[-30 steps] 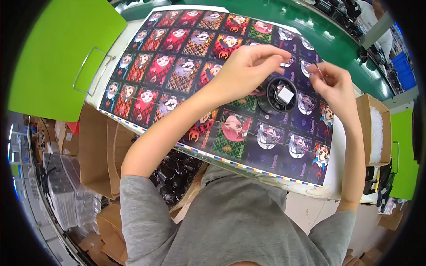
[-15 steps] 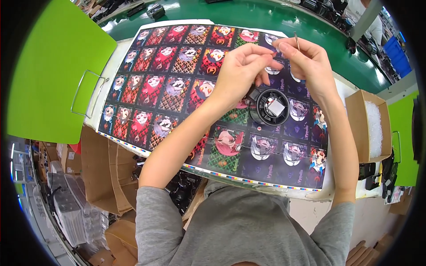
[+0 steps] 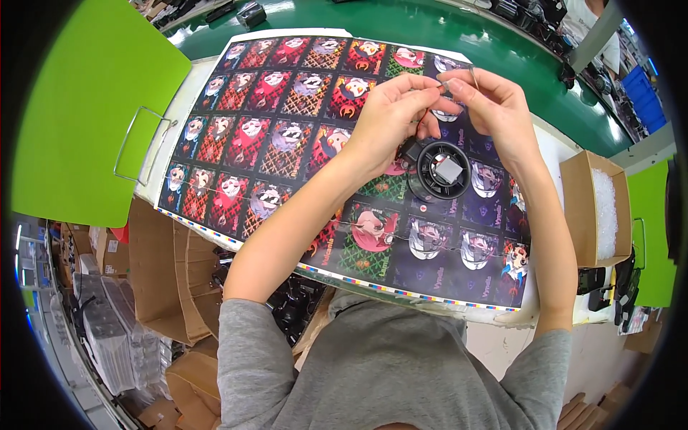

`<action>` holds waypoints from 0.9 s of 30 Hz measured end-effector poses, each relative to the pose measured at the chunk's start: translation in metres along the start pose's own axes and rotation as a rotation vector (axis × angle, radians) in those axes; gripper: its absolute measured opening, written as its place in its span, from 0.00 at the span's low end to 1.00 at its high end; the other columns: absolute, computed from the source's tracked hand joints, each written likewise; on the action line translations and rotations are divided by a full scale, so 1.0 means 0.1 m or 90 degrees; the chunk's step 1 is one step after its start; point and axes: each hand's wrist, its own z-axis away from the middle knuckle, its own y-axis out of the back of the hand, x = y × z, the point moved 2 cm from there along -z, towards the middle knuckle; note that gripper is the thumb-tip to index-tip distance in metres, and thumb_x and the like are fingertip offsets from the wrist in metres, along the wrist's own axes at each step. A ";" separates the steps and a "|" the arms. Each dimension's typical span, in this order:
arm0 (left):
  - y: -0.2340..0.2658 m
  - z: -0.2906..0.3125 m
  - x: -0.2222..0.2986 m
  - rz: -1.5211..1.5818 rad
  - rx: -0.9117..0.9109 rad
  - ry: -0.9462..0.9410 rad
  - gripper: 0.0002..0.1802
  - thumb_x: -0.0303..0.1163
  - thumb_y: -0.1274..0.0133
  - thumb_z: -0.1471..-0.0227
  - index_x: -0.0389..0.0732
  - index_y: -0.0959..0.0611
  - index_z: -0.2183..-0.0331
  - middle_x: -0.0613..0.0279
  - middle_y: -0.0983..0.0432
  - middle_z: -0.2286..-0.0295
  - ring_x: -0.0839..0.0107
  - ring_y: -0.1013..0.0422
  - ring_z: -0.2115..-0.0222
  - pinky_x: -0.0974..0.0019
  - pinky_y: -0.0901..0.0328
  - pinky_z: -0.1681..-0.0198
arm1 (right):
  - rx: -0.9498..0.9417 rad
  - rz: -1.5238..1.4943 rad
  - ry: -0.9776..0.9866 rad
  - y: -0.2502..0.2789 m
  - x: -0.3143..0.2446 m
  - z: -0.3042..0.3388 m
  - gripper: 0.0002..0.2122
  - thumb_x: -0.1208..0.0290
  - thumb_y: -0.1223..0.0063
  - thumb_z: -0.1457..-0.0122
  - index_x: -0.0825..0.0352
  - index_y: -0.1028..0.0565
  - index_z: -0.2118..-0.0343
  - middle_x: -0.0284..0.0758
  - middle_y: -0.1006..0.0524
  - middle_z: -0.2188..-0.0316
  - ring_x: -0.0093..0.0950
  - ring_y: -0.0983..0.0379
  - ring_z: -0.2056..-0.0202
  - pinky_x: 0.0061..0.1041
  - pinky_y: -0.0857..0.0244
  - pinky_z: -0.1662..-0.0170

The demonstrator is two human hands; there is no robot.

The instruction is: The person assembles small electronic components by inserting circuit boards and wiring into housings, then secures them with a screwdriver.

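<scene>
On the printed sheet lies a round black housing (image 3: 423, 188), open at the top, with a square silver block (image 3: 448, 170) at its centre. Just beyond it, my left hand (image 3: 394, 107) is closed, thumb and forefinger pinching what looks like a thin dark wire (image 3: 442, 88). Facing it, my right hand (image 3: 498, 107) is closed too, with a slim metal tool (image 3: 474, 76) sticking up from its fingers. The fingertips of both hands almost meet at the wire. My fingers hide most of it, and the tool's kind is unclear.
Beneath the housing spreads a large sheet (image 3: 287, 136) of printed cartoon cards. A cardboard box (image 3: 579, 208) with clear granules stands at right. Green panels (image 3: 86, 115) rise at left and right. Behind runs a green bench (image 3: 315, 20); an open carton (image 3: 158, 279) sits below left.
My right hand has shifted slightly left, bringing its fingertips closer to my left hand's. The metal tool sits lower and leans differently. My left hand and the housing look nearly unmoved.
</scene>
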 end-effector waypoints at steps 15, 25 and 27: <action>-0.08 0.03 -0.01 -0.164 -0.028 -0.078 0.23 0.39 0.45 0.52 0.35 0.33 0.60 0.56 0.25 0.67 0.75 0.30 0.66 0.72 0.37 0.65 | 0.022 0.199 0.194 0.07 -0.19 -0.06 0.07 0.72 0.49 0.47 0.71 0.26 0.71 0.34 0.25 0.75 0.22 0.30 0.72 0.21 0.37 0.68; -0.12 0.17 0.23 -0.929 0.148 -0.520 0.17 0.36 0.41 0.62 0.42 0.23 0.66 0.48 0.34 0.59 0.54 0.33 0.63 0.56 0.39 0.63 | 0.207 0.612 0.474 -0.01 -0.68 0.20 0.04 0.74 0.50 0.48 0.69 0.29 0.73 0.38 0.28 0.76 0.38 0.30 0.74 0.31 0.37 0.71; -0.10 0.14 0.20 -0.930 0.128 -0.450 0.16 0.34 0.41 0.61 0.41 0.22 0.65 0.53 0.33 0.64 0.56 0.33 0.61 0.56 0.39 0.58 | 0.207 0.602 0.476 0.04 -0.67 0.18 0.04 0.74 0.50 0.48 0.69 0.30 0.73 0.39 0.28 0.77 0.38 0.30 0.74 0.32 0.38 0.72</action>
